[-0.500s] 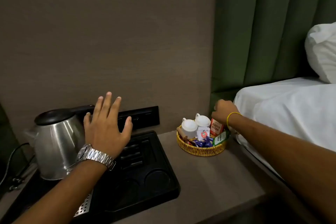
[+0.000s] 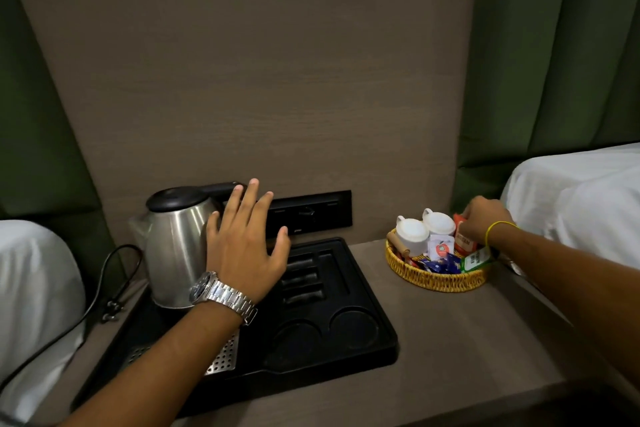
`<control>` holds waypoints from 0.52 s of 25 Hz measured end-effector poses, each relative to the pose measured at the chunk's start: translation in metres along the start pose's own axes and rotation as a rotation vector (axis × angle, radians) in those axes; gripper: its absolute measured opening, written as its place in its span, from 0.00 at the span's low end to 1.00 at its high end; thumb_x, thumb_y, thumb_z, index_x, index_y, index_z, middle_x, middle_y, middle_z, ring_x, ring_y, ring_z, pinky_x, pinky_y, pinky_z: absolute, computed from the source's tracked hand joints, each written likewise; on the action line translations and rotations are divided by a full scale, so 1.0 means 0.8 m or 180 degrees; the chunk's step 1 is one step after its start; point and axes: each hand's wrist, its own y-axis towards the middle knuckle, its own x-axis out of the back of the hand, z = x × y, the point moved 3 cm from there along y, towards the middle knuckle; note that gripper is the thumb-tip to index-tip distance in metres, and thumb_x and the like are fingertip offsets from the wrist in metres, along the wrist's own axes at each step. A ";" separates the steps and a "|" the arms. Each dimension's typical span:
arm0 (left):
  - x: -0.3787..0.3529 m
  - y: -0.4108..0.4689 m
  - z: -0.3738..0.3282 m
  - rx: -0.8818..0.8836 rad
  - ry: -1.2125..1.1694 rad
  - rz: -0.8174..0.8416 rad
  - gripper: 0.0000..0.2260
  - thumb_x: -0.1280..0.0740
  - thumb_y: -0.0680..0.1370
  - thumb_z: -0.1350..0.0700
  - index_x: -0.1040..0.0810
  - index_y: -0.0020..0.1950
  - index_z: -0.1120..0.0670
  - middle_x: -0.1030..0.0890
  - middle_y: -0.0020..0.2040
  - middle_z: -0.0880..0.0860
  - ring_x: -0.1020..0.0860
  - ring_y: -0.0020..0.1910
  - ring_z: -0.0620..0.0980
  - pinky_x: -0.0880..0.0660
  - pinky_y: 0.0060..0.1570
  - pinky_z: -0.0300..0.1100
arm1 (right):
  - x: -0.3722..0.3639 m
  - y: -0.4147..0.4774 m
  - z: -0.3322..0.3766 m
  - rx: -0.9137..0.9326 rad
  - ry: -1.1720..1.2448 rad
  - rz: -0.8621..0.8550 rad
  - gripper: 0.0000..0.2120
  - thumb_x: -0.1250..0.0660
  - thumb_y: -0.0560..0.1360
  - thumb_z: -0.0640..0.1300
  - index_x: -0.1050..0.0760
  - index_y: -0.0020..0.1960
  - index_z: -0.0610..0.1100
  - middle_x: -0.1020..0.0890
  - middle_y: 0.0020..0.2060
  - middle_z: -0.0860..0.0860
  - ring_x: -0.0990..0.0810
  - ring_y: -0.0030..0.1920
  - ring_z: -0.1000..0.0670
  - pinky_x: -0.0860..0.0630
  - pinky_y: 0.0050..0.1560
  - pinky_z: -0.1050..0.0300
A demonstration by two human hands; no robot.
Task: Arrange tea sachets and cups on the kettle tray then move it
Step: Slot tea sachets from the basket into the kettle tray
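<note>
Two white cups [image 2: 425, 232] sit upside down in a wicker basket [image 2: 436, 279] on the right of a bedside table [image 2: 450, 350], touching each other, with mixed sachets [image 2: 441, 255] packed in front and beside them; the sachet count cannot be told. One black tray [image 2: 374, 305] lies on the left of the table, well apart from the basket, bearing one steel kettle [image 2: 175, 246] at its left end, two bare round cup wells and several bare slots. One black socket strip [image 2: 311, 213] runs along the wall behind. The left hand [image 2: 247, 246], a metal watch [image 2: 223, 295] on its wrist, hovers fingers spread over the tray beside the kettle, hiding part of the kettle's handle. The right hand [image 2: 485, 224], yellow band at the wrist, reaches into the basket's far side, fingers curled on a red sachet [image 2: 463, 241].
</note>
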 end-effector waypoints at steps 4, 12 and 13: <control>0.005 -0.003 0.003 -0.0153 0.0144 -0.0084 0.27 0.39 0.75 0.42 0.32 0.72 0.49 0.38 0.80 0.51 0.41 0.79 0.51 0.36 0.70 0.62 | 0.052 -0.009 0.008 -0.0057 0.0083 -0.0530 0.11 0.28 0.72 0.47 0.14 0.46 0.39 0.15 0.39 0.39 0.17 0.42 0.36 0.17 0.47 0.46; -0.005 0.010 0.002 -0.0301 0.0140 -0.0380 0.24 0.36 0.74 0.46 0.29 0.70 0.49 0.35 0.78 0.51 0.40 0.79 0.50 0.37 0.67 0.68 | 0.082 -0.095 0.198 0.1554 0.1024 -0.0579 0.12 0.26 0.71 0.47 0.13 0.54 0.49 0.11 0.47 0.50 0.13 0.48 0.48 0.16 0.51 0.49; -0.005 0.011 0.003 -0.0283 0.0146 -0.0392 0.24 0.36 0.74 0.46 0.28 0.69 0.49 0.35 0.78 0.51 0.40 0.79 0.50 0.38 0.67 0.68 | 0.061 -0.104 0.226 0.1759 0.1116 -0.0344 0.11 0.25 0.71 0.46 0.13 0.53 0.49 0.11 0.46 0.50 0.13 0.48 0.49 0.16 0.52 0.50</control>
